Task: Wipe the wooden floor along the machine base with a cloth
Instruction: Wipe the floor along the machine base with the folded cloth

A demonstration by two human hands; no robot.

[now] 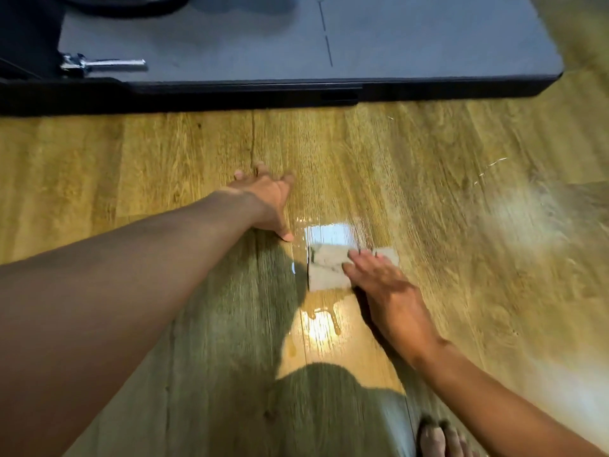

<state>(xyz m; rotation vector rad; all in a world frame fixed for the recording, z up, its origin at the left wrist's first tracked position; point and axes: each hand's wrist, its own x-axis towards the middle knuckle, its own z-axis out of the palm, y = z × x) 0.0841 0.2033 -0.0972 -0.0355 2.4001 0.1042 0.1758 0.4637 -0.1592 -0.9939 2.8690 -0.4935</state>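
- Wooden floor [428,153] in a yellow-brown grain fills most of what we see, and the dark grey machine base [263,44] lies along its far edge.
- We see a pale grey cloth [328,268], folded into a rough rectangle, lying flat on the floor near the middle, well apart from the machine base.
- Our right hand [379,278] lies on the right part of the cloth, fingers [357,258] stretched out flat across its top and not curled around it; the cloth's left part sticks out beyond the fingertips.
- A wet, shiny patch [329,232] touches the cloth's far edge, and another wet patch [321,324] lies just on its near side.
- Our left hand [267,199] rests palm down on bare floor just left of the cloth, fingers spread and holding nothing, thumb tip beside the wet patch.
- A metal bolt [105,64] lies at the base's left side.
- A sandalled foot [438,438] shows at the floor's near edge.
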